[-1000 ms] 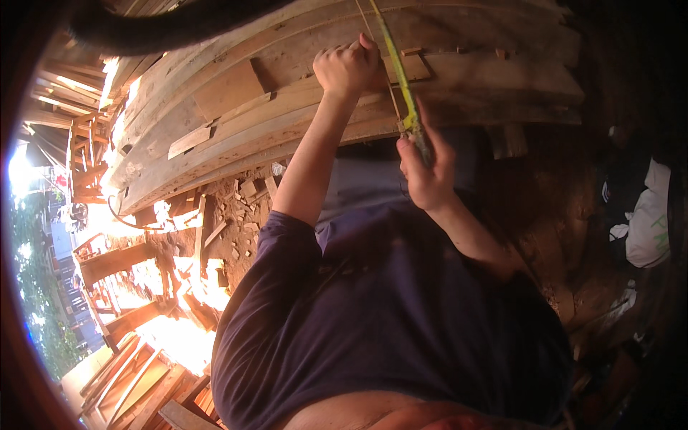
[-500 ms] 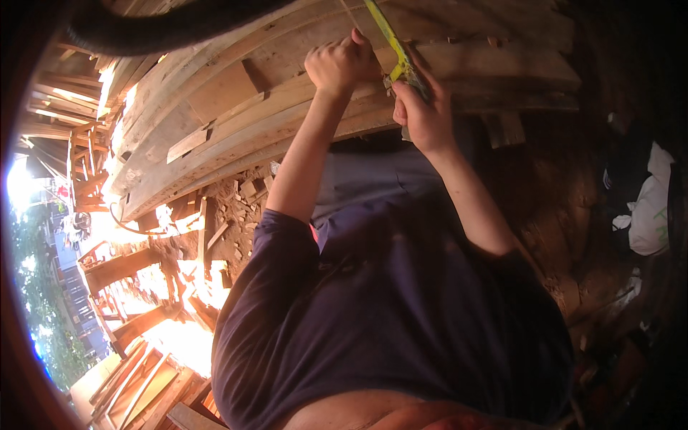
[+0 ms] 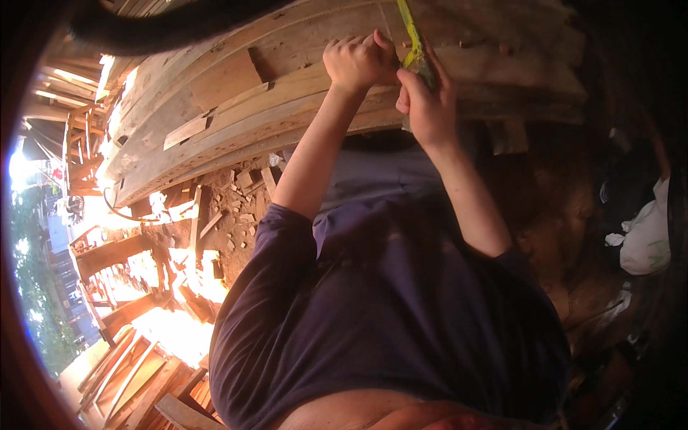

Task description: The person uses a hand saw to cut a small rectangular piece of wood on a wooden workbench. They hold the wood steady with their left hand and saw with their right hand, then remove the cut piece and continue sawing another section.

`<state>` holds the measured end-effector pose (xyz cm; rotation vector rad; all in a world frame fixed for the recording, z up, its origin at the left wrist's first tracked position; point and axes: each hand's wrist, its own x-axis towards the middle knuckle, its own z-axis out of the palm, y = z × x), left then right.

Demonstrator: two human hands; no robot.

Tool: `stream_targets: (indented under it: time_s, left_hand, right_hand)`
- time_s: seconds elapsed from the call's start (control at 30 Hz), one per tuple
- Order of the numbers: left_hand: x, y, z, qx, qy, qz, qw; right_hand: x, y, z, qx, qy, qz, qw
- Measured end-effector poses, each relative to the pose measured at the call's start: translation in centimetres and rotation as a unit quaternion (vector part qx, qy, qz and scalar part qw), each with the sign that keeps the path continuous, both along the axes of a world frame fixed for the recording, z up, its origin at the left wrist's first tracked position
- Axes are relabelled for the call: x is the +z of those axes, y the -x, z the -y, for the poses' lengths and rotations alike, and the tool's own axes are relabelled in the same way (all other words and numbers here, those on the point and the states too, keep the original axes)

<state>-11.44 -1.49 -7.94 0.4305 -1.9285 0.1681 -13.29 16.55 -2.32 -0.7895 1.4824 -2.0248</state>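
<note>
My right hand (image 3: pixel 428 107) is wrapped round the handle of a hacksaw with a worn yellow frame (image 3: pixel 411 34), which points away from me over the bench. A thin line, apparently the blade, runs left of the frame. Just to its left, my left hand (image 3: pixel 360 60) is closed in a fist with the thumb raised, low over the planks. Whatever that fist holds is hidden. Beneath both hands lies a bench of long wooden planks (image 3: pixel 301 100).
A flat square board (image 3: pixel 228 79) and a short wood strip (image 3: pixel 185 132) lie on the planks to the left. Wood offcuts (image 3: pixel 244 201) litter the ground below. Stacked frames and boards (image 3: pixel 129 380) stand at lower left. A white bag (image 3: pixel 645 244) sits at far right.
Both hands and the yellow hacksaw sit slightly farther right in the picture. The whole view has shifted a little too. Both hands keep their closed grip.
</note>
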Motion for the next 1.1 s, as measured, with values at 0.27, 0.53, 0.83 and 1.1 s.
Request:
stream_targets:
  time_s: [0.27, 0.53, 0.83, 1.1]
  left_hand:
    - [-0.6, 0.3, 1.7, 0.049, -0.028, 0.025, 0.998]
    - [-0.1, 0.4, 2.0, 0.070, -0.031, 0.030, 0.997]
    - [-0.3, -0.2, 1.5, 0.086, -0.070, 0.081, 0.991]
    - [-0.6, -0.4, 0.2, 0.039, -0.031, 0.014, 0.999]
  right_hand:
    - [-0.3, -1.8, -3.3, 0.040, -0.019, 0.022, 0.999]
    - [0.8, -3.3, -4.2, 0.024, -0.071, -0.047, 0.996]
    - [-0.1, -2.0, -4.0, 0.042, -0.015, -0.009, 0.999]
    - [1.1, -1.0, -2.5, 0.026, -0.012, -0.006, 1.000]
